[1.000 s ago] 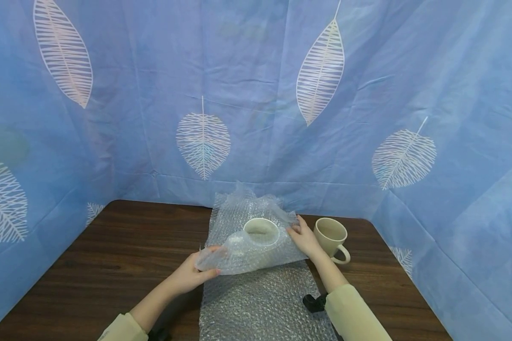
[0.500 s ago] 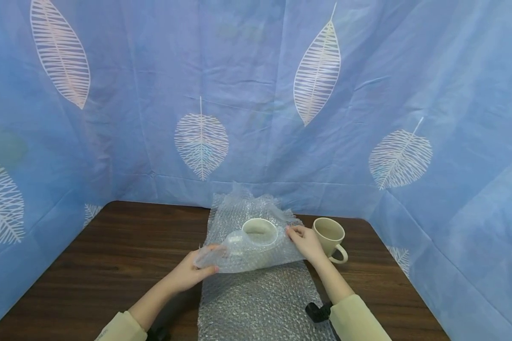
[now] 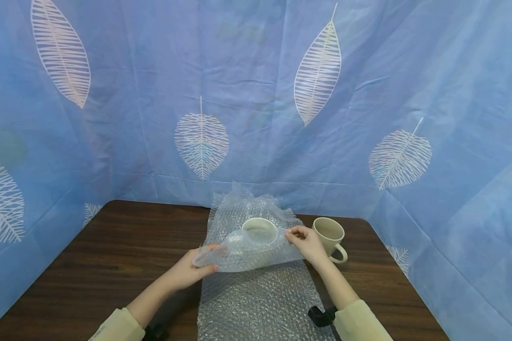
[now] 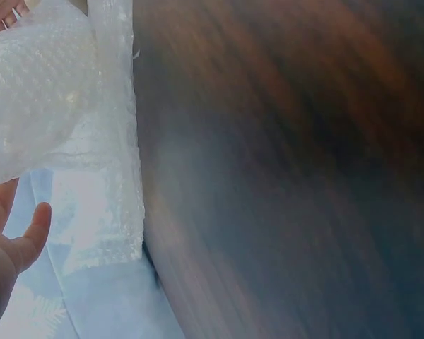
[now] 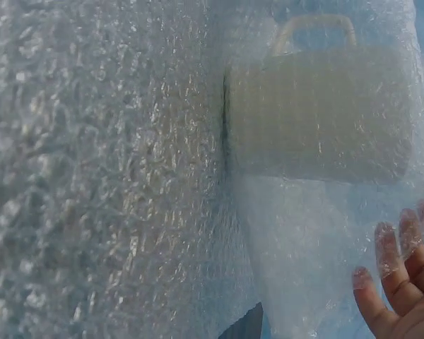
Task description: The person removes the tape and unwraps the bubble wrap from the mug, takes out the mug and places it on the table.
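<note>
A pale mug [image 3: 251,222] stands on a sheet of bubble wrap [image 3: 256,303] in the middle of the table, a flap drawn up over its front and partly over its mouth. My left hand [image 3: 187,272] holds the flap's left corner, thumb in front and other fingers behind the film. On the right, my right hand [image 3: 306,242] pinches the flap's edge beside the mug's rim. In the right wrist view the mug's body [image 5: 318,116] and handle show through the film, with fingertips [image 5: 410,233] behind it. The left wrist view catches part of my left hand [image 4: 14,244] below the wrap.
A second beige mug [image 3: 329,232] stands close behind my right wrist, its handle toward the near right. Brown wood tabletop [image 3: 123,251] lies on both sides of the wrap. A blue leaf-patterned curtain [image 3: 256,142] hangs behind the table, touching the wrap's far end.
The flap has risen across the front part of the mug's mouth. My right hand has moved slightly left and nearer, its fingers more bent. The left hand has barely moved.
</note>
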The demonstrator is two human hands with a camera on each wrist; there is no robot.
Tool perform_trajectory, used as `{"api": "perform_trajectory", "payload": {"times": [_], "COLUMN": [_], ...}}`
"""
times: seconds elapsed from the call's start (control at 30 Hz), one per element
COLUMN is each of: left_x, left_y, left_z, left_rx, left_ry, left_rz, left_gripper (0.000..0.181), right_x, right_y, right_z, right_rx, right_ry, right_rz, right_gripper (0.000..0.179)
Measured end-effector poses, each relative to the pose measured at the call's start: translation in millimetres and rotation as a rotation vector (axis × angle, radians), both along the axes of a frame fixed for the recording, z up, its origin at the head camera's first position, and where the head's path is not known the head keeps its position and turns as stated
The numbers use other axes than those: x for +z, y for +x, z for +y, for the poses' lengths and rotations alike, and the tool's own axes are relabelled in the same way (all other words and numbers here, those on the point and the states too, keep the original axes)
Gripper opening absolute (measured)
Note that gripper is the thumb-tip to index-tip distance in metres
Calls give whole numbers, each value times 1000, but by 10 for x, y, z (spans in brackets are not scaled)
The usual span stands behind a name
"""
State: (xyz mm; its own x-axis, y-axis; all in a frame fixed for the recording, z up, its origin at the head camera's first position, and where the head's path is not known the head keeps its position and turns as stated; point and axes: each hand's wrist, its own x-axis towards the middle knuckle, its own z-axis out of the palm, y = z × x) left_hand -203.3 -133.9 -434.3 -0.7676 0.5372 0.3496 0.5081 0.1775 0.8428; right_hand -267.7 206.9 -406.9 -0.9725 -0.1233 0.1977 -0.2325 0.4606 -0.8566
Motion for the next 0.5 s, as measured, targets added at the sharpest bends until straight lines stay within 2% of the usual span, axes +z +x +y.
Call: {"api": "perform_trajectory", "payload": {"times": [0.13,0.27,0.37,0.5], "left_x": [10,8,2,-5], "left_y": [-6,-4,0,17], "left_z": [-22,-37,-43,-64], "left_rx": [-13,-19,-25,4], "left_ry": [-6,-19,-26,-59], "left_rz": [3,26,34,5], "left_gripper": [48,48,48,49], "right_x": [87,243,289,245], "right_y": [114,302,394,428], "right_z": [-4,-22,-9,52], "right_rx": [22,37,46,64], "right_ry": [-48,-60,-58,-32], "right_rz": [12,37,44,83], "right_gripper": [12,9,8,7]}}
